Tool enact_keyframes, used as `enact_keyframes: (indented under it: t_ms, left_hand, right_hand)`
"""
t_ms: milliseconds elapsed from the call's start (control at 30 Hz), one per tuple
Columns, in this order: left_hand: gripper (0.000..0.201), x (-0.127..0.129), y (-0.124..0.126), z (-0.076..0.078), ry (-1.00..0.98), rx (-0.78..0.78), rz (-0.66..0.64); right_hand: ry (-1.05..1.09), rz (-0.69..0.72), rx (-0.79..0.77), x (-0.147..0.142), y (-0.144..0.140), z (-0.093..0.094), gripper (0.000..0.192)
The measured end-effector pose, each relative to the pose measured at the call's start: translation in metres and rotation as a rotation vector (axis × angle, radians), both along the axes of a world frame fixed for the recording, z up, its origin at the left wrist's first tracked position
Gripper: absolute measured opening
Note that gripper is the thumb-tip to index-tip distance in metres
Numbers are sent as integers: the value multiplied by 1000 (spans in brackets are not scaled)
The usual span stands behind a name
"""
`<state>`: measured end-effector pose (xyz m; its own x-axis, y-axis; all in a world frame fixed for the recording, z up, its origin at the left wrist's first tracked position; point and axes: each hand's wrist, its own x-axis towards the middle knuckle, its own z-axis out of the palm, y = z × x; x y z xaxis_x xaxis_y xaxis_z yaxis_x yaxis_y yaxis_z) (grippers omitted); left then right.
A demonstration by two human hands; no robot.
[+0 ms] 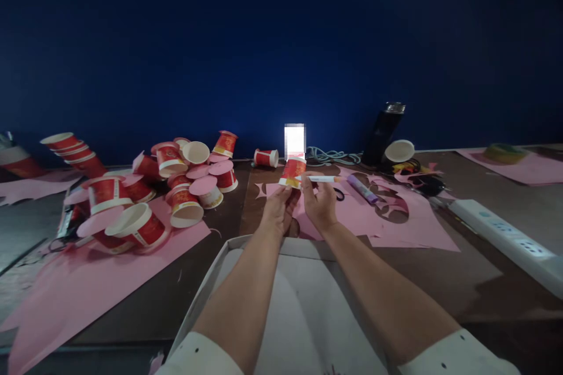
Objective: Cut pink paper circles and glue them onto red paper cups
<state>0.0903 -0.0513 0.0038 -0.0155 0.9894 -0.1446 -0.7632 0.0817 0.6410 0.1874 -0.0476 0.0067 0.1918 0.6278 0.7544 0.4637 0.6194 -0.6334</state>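
My left hand [277, 206] holds a red paper cup [292, 171] upside down above the pink paper [422, 228] in the middle of the table. My right hand [319, 202] grips a white pen with an orange tip [320, 179], laid sideways against the cup's wall. Both forearms reach out over a shallow white cardboard box [206, 293] at the near edge.
A heap of red paper cups with pink paper lids [149, 199] lies at left on a pink sheet. A purple glue stick [363, 189], a lit phone [294, 140], a dark bottle [382, 132], cables and a white power strip [505, 237] lie at right.
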Motion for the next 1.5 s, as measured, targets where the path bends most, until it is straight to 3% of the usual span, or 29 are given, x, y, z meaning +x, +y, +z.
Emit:
enact_keyframes:
  t_ms: [167, 400, 633, 900, 1133, 1500]
  left_hand:
    - [7, 2, -1, 0, 49, 50, -33]
    - [9, 2, -2, -1, 69, 26, -35]
    - [1, 2, -2, 2, 102, 45, -21]
    - [8, 3, -4, 3, 91, 15, -39]
    - [10, -1, -3, 5, 28, -14, 25]
    - [4, 1, -4, 3, 55, 46, -42]
  right_hand:
    - [-90, -7, 60, 1, 1, -1, 17]
    - [-125, -13, 20, 1, 1, 1, 21]
    - [-121, -73, 16, 3, 3, -1, 22]
    - [-137, -31, 19, 1, 1, 1, 22]
    - [-23, -115, 12, 1, -1, 3, 23]
    - [-74, -81, -2, 0, 1, -1, 21]
